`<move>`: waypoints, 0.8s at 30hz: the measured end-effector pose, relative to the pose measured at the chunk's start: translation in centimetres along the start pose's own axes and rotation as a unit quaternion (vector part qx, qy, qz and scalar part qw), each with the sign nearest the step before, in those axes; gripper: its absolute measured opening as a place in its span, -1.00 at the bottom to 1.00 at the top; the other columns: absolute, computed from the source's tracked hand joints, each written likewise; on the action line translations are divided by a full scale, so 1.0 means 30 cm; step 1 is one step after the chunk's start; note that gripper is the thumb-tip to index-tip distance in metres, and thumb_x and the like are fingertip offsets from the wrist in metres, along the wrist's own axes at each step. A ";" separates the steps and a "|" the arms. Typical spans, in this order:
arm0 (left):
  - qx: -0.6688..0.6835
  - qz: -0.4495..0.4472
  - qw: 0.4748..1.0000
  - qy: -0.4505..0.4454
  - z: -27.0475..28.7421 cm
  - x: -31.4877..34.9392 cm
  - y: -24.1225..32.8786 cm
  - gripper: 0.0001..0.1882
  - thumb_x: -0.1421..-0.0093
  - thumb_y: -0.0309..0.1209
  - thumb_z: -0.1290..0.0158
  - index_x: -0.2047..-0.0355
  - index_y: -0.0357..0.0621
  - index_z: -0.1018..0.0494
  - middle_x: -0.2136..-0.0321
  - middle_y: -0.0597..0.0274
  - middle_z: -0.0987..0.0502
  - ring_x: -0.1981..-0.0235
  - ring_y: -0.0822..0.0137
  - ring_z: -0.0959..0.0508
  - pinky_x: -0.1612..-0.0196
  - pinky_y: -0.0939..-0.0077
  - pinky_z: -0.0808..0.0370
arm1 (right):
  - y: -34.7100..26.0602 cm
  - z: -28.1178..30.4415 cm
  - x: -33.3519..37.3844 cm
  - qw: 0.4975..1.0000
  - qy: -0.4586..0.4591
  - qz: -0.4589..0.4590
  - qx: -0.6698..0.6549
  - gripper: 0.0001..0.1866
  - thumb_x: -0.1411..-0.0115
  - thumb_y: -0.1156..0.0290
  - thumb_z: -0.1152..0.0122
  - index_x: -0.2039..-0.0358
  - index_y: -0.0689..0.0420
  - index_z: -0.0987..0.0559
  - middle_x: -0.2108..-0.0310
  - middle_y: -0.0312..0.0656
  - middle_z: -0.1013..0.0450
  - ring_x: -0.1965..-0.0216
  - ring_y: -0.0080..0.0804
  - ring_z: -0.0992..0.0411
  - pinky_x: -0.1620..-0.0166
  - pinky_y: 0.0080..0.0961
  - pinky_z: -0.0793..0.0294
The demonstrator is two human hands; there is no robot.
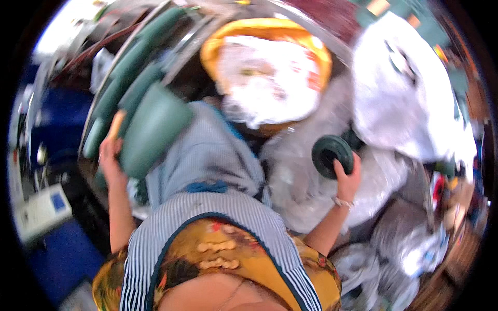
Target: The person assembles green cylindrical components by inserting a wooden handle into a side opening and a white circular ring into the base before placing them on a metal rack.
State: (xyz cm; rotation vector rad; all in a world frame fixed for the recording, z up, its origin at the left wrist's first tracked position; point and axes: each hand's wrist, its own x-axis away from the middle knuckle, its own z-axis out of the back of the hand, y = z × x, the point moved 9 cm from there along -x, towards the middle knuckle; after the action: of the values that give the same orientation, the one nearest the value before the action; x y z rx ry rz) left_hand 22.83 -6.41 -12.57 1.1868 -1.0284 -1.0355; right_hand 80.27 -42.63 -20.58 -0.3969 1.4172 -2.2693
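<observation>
At the far left, a white box [40,211] with a blue patch is seen beside blue surfaces. The left hand [110,155] is closed on the edge of a large dark green tray [153,136], with a thin tan stick [116,125] pressed under its fingers. More green trays [129,72] are stacked above, leaning against a metal rim. In the middle, a yellow basin [218,44] filled with white plastic is set above a striped apron [218,207]. To the right, a round, dark green, dished disc [332,154] is gripped by the right hand [348,179], held over clear plastic bags [306,192]. A big white sack [404,88] crowds the right side; little open room is left around either hand.
</observation>
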 end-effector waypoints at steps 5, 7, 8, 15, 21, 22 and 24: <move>0.161 -0.042 0.973 -0.159 -0.117 -0.006 0.067 -0.74 -0.28 -0.28 -0.06 0.19 -0.21 -0.37 0.43 0.27 -0.40 0.40 0.51 -0.31 0.22 0.64 -0.31 | -0.481 -0.444 0.070 0.962 -0.256 0.085 -0.044 -0.51 0.04 0.37 -0.40 0.07 0.23 -0.52 0.19 -0.15 -0.54 0.19 -0.39 -0.49 0.04 -0.48 -0.44; 0.189 -0.065 0.969 -0.142 -0.068 0.004 0.089 -0.72 -0.26 -0.25 -0.08 0.20 -0.22 -0.37 0.45 0.29 -0.38 0.42 0.54 -0.28 0.25 0.68 -0.28 | -0.624 -0.650 0.103 0.938 -0.288 0.184 0.054 -0.47 0.05 0.31 -0.43 0.05 0.21 -0.51 0.18 -0.06 -0.55 0.20 -0.29 -0.53 0.06 -0.48 -0.46; 0.191 -0.080 0.969 -0.139 -0.049 0.028 0.120 -0.72 -0.26 -0.26 -0.09 0.20 -0.21 -0.37 0.46 0.30 -0.38 0.43 0.55 -0.28 0.26 0.69 -0.28 | -0.691 -0.688 0.093 0.947 -0.250 0.196 0.039 -0.48 0.04 0.31 -0.42 0.05 0.18 -0.52 0.18 -0.04 -0.55 0.21 -0.25 -0.52 0.07 -0.47 -0.46; 0.159 -0.181 0.967 -0.085 0.118 0.038 0.190 -0.75 -0.17 -0.38 -0.10 0.22 -0.23 -0.36 0.46 0.29 -0.38 0.44 0.53 -0.29 0.33 0.67 -0.23 | -1.188 -0.941 0.303 0.879 -0.148 0.440 -0.105 -0.65 -0.23 0.31 -0.05 0.02 0.19 -0.49 0.15 -0.02 -0.49 0.17 -0.10 -0.41 -0.02 -0.29 -0.30; 0.144 -0.341 0.921 -0.123 0.221 0.003 0.262 -0.72 -0.12 -0.36 -0.13 0.23 -0.20 -0.35 0.41 0.26 -0.39 0.33 0.37 -0.32 0.25 0.57 -0.29 | -1.198 -1.005 0.433 0.879 -0.277 0.350 -0.164 -0.47 -0.34 0.25 0.28 -0.14 0.39 -0.35 -0.07 -0.01 -0.32 -0.09 -0.28 -0.25 -0.17 -0.39 -0.15; 0.145 -0.354 0.915 -0.132 0.224 -0.004 0.272 -0.70 -0.12 -0.30 -0.14 0.24 -0.19 -0.35 0.42 0.28 -0.39 0.30 0.32 -0.32 0.20 0.47 -0.31 | -1.213 -1.004 0.454 0.873 -0.272 0.385 -0.122 -0.45 -0.37 0.22 0.34 -0.14 0.41 -0.34 -0.10 -0.01 -0.30 -0.14 -0.31 -0.22 -0.20 -0.39 -0.14; 0.155 -0.368 0.905 -0.145 0.217 -0.020 0.294 -0.72 -0.12 -0.33 -0.12 0.24 -0.19 -0.35 0.42 0.29 -0.39 0.31 0.32 -0.31 0.21 0.44 -0.30 | -1.203 -0.998 0.466 0.861 -0.273 0.393 -0.170 -0.44 -0.37 0.20 0.32 -0.15 0.42 -0.33 0.01 -0.03 -0.33 -0.06 -0.32 -0.24 -0.16 -0.41 -0.16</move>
State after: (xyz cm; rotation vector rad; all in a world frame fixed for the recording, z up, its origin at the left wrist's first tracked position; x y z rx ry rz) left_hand 17.00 -6.43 -3.26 1.7925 -1.0101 -1.7230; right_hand 46.99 -12.61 -0.95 -0.4199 1.3239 -1.1344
